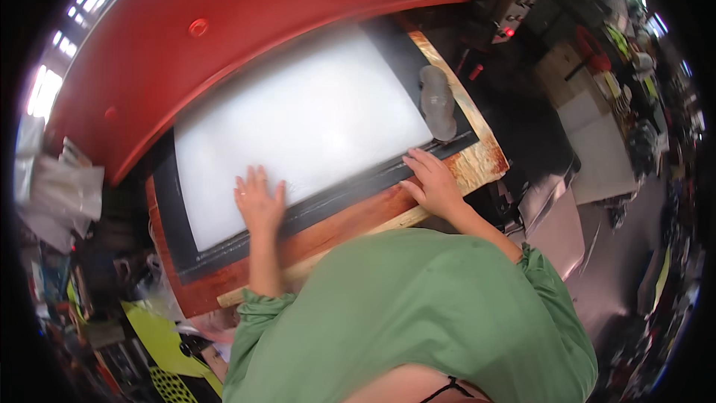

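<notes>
I have the white sheet (306, 112) on a dark pad (175, 231), set on the worktop (343, 220) with its near edge roughly parallel to the worktop's near edge. The left hand (261, 201) lies palm down over that near edge, fingers spread on the white surface; its grip is open and pinches nothing that I can see. The right hand (436, 183) is by the sheet's near right corner, its grip loosely open, thumb apart from the fingers, with nothing visible between them.

I judge the sheet light, thin and bendable, fairly smooth, likely to slide under a flat palm and to crease if pushed from one side. I would take it at the near edge, one grip toward each near corner, and keep it level.

The sheet's far edge runs up to the lip of the red machine body (246, 22), so I can't tell if some of it lies beneath. Glare washes out the middle, and I can't tell one layer from several. Blur on the left fingers hides how firmly they press, and I can't tell whether the right fingertips touch the sheet or only the pad. The grey oblong object (438, 104) near the worktop's right edge is unclear to me.
</notes>
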A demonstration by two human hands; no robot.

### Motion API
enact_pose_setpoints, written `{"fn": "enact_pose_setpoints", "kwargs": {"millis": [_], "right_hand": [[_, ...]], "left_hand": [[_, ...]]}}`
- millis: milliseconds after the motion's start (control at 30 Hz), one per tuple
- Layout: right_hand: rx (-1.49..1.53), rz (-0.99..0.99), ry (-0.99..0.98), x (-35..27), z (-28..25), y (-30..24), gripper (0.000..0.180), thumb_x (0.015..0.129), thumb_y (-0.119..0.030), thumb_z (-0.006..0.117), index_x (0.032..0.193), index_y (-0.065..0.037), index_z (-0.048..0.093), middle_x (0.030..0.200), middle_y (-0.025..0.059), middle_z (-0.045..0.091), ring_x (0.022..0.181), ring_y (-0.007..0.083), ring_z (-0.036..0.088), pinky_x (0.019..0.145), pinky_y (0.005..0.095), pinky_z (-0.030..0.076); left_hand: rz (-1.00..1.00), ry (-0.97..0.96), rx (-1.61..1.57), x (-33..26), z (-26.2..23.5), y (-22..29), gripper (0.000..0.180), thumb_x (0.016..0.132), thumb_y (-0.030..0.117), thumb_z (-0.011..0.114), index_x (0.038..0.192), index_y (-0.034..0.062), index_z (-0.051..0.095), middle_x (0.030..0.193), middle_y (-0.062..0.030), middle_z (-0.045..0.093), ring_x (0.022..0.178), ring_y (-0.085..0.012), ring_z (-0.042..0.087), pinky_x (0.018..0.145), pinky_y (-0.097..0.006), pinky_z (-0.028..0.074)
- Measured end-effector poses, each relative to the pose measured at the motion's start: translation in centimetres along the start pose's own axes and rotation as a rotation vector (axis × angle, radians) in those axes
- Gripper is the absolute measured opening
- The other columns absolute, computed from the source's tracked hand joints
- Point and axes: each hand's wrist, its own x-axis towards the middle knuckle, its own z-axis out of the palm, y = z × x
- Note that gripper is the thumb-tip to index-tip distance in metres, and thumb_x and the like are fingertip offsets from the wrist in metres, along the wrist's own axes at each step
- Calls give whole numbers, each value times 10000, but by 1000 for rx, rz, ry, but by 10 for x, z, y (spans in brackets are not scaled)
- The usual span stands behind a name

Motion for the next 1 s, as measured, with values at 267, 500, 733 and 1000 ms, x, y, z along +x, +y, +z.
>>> {"fn": "enact_pose_setpoints", "kwargs": {"millis": [267,500,733,1000], "right_hand": [[-63,375,438,-142,-26,9,291,846,-143,713,1104,-16,669,1121,155,666,1034,341,634,910,396,503],[-86,911,625,-249,-54,50,221,867,-178,673,1044,-46,685,1012,139,664,921,324,646,805,391,528],[-94,1341,713,-441,-121,78,249,866,-159,683,1063,-6,672,967,163,657,825,294,667,736,374,533],[160,1565,244,-598,-131,299,359,861,-321,659,1059,-23,690,996,202,690,953,371,659,836,436,522]], "left_hand": [[783,-131,-554,-42,-18,173,660,782,363,780,1305,17,575,1368,-246,531,1274,-467,472,1083,-541,354],[1055,-311,-205,-28,2,256,845,650,359,861,1371,86,514,1412,-187,476,1306,-405,436,1055,-557,371],[1166,-27,-98,-72,18,223,704,771,447,748,1393,185,548,1383,-101,568,1271,-387,503,1082,-543,351],[695,533,420,-130,13,270,620,952,589,500,1406,167,543,1389,-144,548,1253,-354,523,1020,-491,428]]}}
